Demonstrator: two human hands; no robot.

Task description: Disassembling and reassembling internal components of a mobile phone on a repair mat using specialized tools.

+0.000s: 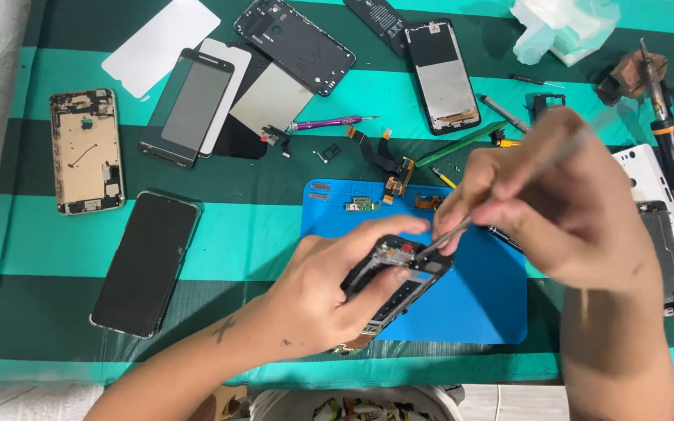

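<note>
Black and stripped of its back cover, the opened phone is held above the blue work mat, tilted, with its circuit board exposed at the upper end. The left hand is clamped around its lower half, fingers along the long edges. The right hand is closed on a thin metal tool, whose tip touches the board near the top corner.

Judged light and stiff but fragile: bare components and ribbon cables (easily torn) rule out pressure on the middle, so the frame edges are the sound place to take hold.

Loose on the mat lie small boards and a flex cable. Across the green striped cloth on the desk lie further phones, frames and screens, a purple screwdriver and a soldering iron.

Containers: a white bin at the near edge, contents patterned and unclear.
</note>
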